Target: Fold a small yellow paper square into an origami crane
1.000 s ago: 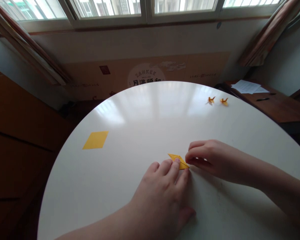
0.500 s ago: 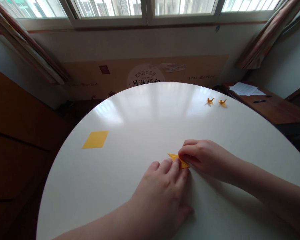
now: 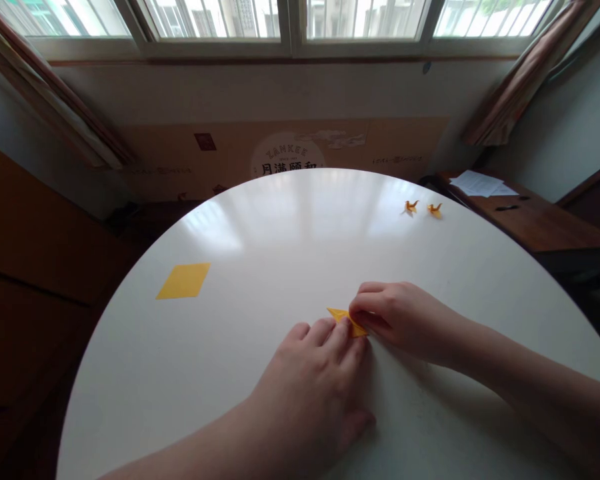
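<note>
A small piece of folded yellow origami paper (image 3: 358,331) lies on the white table in front of me, partly hidden under my fingers. My left hand (image 3: 313,373) rests palm down, its fingers stretched out and the fingertips pressing the near side of the paper to the table; its thumb is apart. From the right, my right hand (image 3: 395,317) pinches the paper's upper right part between thumb and forefinger, with the other fingers curled. The exact fold under the fingertips is hidden.
A flat yellow paper square (image 3: 183,281) lies at the left of the round white table (image 3: 260,273). Two folded paper cranes, one left (image 3: 411,207) and one right (image 3: 435,210), stand near the far right edge. Beyond it, papers (image 3: 483,183) lie on a brown desk (image 3: 555,217).
The whole view has shifted slightly, so everything appears a little farther left. Both hands keep nearly the same hold on the folded paper.
</note>
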{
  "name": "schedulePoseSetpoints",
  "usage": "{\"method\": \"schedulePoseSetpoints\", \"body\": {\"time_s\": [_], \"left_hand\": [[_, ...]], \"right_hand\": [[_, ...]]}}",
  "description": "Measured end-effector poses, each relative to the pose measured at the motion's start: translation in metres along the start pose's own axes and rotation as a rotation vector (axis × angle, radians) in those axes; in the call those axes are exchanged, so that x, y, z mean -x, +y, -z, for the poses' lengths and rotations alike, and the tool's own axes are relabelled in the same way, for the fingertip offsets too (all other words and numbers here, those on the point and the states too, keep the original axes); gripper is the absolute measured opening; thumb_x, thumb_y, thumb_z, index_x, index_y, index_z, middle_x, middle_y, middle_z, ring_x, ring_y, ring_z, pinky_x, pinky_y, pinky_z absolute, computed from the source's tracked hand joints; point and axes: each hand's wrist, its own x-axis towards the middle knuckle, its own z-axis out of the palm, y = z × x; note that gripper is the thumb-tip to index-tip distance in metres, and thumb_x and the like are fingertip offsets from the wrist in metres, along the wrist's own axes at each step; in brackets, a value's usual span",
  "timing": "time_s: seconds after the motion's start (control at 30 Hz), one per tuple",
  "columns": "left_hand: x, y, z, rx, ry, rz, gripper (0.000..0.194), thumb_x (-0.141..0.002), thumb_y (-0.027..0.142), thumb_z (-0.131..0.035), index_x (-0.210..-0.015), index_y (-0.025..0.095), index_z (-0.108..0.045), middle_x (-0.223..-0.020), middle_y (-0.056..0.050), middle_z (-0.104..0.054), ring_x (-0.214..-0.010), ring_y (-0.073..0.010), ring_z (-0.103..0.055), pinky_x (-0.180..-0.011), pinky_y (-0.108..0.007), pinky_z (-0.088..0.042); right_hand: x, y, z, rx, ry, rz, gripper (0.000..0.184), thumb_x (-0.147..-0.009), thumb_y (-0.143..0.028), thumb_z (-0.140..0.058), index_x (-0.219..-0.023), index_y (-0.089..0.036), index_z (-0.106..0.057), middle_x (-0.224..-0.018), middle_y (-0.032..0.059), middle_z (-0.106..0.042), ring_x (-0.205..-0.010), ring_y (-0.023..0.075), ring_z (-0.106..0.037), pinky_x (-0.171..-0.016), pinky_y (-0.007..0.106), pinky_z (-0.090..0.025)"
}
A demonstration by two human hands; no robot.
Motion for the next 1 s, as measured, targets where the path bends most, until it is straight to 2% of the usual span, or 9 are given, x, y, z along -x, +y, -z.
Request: {"method": "schedulePoseSetpoints", "body": {"time_s": [0.27, 0.47, 0.63, 0.8, 0.9, 1.0], "left_hand": [[0.0, 0.0, -0.002, -0.01, 0.005, -0.008, 0.07, -0.089, 0.056, -0.055, -0.143, 0.014, -0.045, -0.141, -0.015, -0.054, -0.123, -0.0345, -0.049, -0.102, -0.052, -0.043], [0.001, 0.0, -0.003, -0.032, 0.006, -0.011, 0.07, -0.09, 0.057, -0.053, -0.143, 0.012, -0.046, -0.144, -0.017, -0.053, -0.124, -0.0352, -0.05, -0.101, -0.052, -0.045], [0.001, -0.003, 0.001, 0.006, 0.027, -0.032, 0.064, -0.087, 0.054, -0.061, -0.138, 0.017, -0.05, -0.137, -0.014, -0.057, -0.12, -0.0351, -0.052, -0.099, -0.054, -0.046], [0.002, -0.008, 0.009, 0.042, 0.067, -0.052, 0.035, -0.087, 0.04, -0.065, -0.118, 0.026, -0.062, -0.132, -0.007, -0.062, -0.112, -0.0313, -0.058, -0.091, -0.051, -0.052], [0.004, -0.016, 0.013, 0.043, 0.206, -0.087, 0.018, -0.092, 0.03, -0.06, -0.108, 0.026, -0.067, -0.136, -0.005, -0.06, -0.11, -0.0283, -0.061, -0.088, -0.048, -0.053], [0.004, -0.028, 0.015, 0.054, 0.355, -0.062, 0.013, -0.094, 0.022, -0.056, -0.091, 0.023, -0.069, -0.12, -0.002, -0.07, -0.105, -0.0245, -0.063, -0.087, -0.042, -0.054]], "right_hand": [[0.008, -0.008, 0.01, 0.017, -0.105, 0.003, 0.021, -0.089, -0.008, -0.055, -0.071, -0.018, -0.061, -0.08, -0.0011, -0.063, -0.061, 0.01, -0.056, -0.057, 0.022, -0.035], [0.012, -0.016, 0.013, -0.007, -0.162, -0.026, 0.02, -0.087, -0.004, -0.055, -0.079, -0.019, -0.066, -0.082, -0.0005, -0.065, -0.067, 0.0115, -0.06, -0.06, 0.021, -0.038], [0.016, -0.009, 0.016, 0.029, -0.178, -0.027, 0.023, -0.087, -0.006, -0.055, -0.069, -0.018, -0.062, -0.076, -0.0008, -0.064, -0.061, 0.0111, -0.057, -0.056, 0.022, -0.036], [0.014, 0.006, 0.018, -0.007, 0.02, -0.005, 0.019, -0.088, -0.009, -0.056, -0.083, -0.021, -0.069, -0.085, -0.0005, -0.068, -0.07, 0.0129, -0.061, -0.063, 0.024, -0.042], [0.011, 0.011, 0.019, -0.05, 0.12, 0.019, 0.016, -0.09, -0.012, -0.056, -0.087, -0.021, -0.07, -0.086, 0.0005, -0.071, -0.072, 0.0137, -0.062, -0.066, 0.024, -0.044], [0.008, 0.012, 0.019, -0.063, 0.16, 0.033, 0.017, -0.09, -0.013, -0.057, -0.09, -0.021, -0.071, -0.087, 0.0014, -0.073, -0.073, 0.0142, -0.064, -0.066, 0.025, -0.045]]}}
